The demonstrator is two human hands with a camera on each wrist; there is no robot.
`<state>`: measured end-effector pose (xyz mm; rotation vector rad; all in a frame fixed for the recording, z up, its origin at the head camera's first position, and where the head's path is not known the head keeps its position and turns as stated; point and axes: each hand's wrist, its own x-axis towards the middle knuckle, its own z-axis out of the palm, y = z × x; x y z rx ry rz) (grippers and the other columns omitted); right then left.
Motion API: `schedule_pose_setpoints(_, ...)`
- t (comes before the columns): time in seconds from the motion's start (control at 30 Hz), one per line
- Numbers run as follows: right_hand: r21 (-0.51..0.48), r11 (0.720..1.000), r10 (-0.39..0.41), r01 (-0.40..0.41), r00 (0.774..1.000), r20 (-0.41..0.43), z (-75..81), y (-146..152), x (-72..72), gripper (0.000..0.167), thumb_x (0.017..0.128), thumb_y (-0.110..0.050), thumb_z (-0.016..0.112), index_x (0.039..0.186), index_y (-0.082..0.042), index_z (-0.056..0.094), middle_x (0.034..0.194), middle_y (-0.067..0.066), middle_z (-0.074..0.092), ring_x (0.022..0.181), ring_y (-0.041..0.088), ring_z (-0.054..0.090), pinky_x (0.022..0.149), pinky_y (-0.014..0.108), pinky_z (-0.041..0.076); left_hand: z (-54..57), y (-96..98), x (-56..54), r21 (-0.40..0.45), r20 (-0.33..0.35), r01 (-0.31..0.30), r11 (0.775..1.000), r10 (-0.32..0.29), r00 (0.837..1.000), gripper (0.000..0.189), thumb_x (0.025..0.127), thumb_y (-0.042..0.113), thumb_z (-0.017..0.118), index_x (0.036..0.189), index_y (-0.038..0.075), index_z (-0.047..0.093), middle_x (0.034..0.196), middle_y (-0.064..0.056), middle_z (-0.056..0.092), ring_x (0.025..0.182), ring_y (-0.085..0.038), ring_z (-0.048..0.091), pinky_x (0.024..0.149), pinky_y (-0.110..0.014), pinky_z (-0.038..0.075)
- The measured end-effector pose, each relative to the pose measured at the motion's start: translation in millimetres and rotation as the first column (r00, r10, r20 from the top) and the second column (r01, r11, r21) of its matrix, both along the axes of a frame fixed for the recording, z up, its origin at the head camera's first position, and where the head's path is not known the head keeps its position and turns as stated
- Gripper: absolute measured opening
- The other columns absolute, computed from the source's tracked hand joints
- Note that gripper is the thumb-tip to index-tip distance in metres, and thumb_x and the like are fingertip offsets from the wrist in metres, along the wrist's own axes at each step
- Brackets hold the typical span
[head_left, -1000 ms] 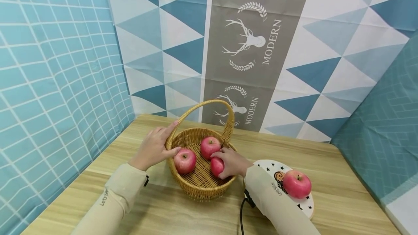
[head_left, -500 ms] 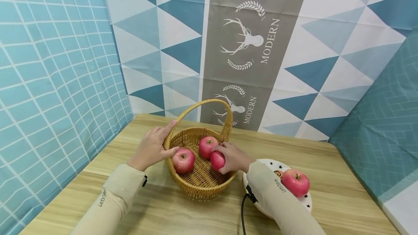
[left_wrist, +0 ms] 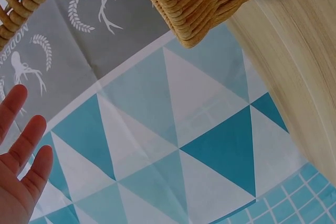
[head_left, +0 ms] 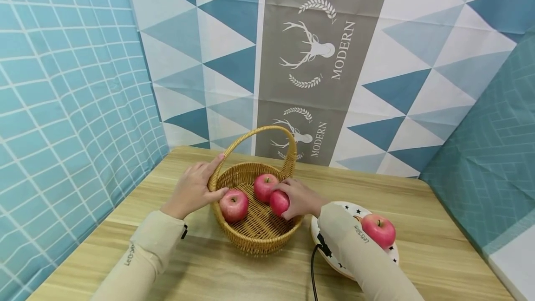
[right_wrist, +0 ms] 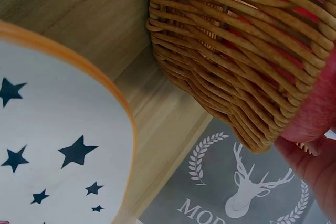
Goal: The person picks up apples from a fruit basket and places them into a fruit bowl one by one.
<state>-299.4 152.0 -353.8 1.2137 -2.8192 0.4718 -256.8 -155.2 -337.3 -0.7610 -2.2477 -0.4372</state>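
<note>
A woven wicker basket (head_left: 258,245) with a tall arched handle stands on the wooden table in the head view. Inside are a red apple (head_left: 233,206) at the left, a second red apple (head_left: 265,186) at the back and a third apple (head_left: 279,202) at the right. My right hand (head_left: 302,199) grips that third apple, reaching over the right rim; in the right wrist view the fingers show at the apple's side. At the left rim is my left hand (head_left: 193,188), its index finger along the handle's base and thumb over the rim. The left wrist view shows its other fingers extended.
Right of the basket lies a white round plate (right_wrist: 58,108) with stars and an orange edge, partly under my right sleeve (head_left: 355,240). It carries another red apple (head_left: 378,230). A black cable (head_left: 313,273) runs to the table's front. Patterned cloth walls enclose the table.
The right hand and its apple have moved slightly back and up within the basket. The left hand stays at the rim, and the whole view has shifted slightly.
</note>
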Motion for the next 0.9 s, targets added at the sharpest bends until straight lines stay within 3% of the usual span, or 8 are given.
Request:
schedule_pose_setpoints(0.23, -0.008, 1.0, 0.018, -0.018, 1.0, -0.015, 7.6, 4.7, 1.7, 0.066, 0.062, -0.021, 0.079, 0.124, -0.009, 0.06, 0.112, 0.015, 0.054, 0.099, 0.029, 0.053, 0.079, 0.042, 0.051, 0.9, 1.3, -0.4, -0.004, 0.022, -0.004, 1.0, 0.004, 1.0, 0.081, 0.07, 0.03, 0.075, 0.14, 0.006, 0.041, 0.096, -0.019, 0.065, 0.088, -0.037, 0.057, 0.078, -0.052, 0.045)
schedule_pose_setpoints(0.5, -0.018, 0.999, 0.03, -0.03, 0.999, -0.027, 17.6, 10.9, 2.2, 0.065, 0.06, -0.021, 0.079, 0.121, -0.007, 0.061, 0.107, 0.013, 0.054, 0.097, 0.027, 0.052, 0.077, 0.039, 0.05, -0.4, 0.3, -2.0, -0.002, 0.002, 0.001, 1.0, -0.001, 1.0, 0.08, 0.071, 0.033, 0.073, 0.139, 0.005, 0.042, 0.095, -0.018, 0.065, 0.086, -0.036, 0.057, 0.077, -0.051, 0.045)
schedule_pose_setpoints(0.9, -0.03, 0.999, 0.034, -0.036, 0.999, -0.041, 28.1, 21.8, 5.2, 0.065, 0.059, -0.019, 0.078, 0.12, -0.007, 0.06, 0.115, 0.015, 0.053, 0.102, 0.03, 0.051, 0.081, 0.044, 0.048, -1.8, -1.4, -0.9, -0.006, -0.007, 0.005, 1.0, -0.005, 1.0, 0.081, 0.071, 0.032, 0.074, 0.139, 0.005, 0.041, 0.093, -0.018, 0.065, 0.085, -0.036, 0.058, 0.077, -0.05, 0.045)
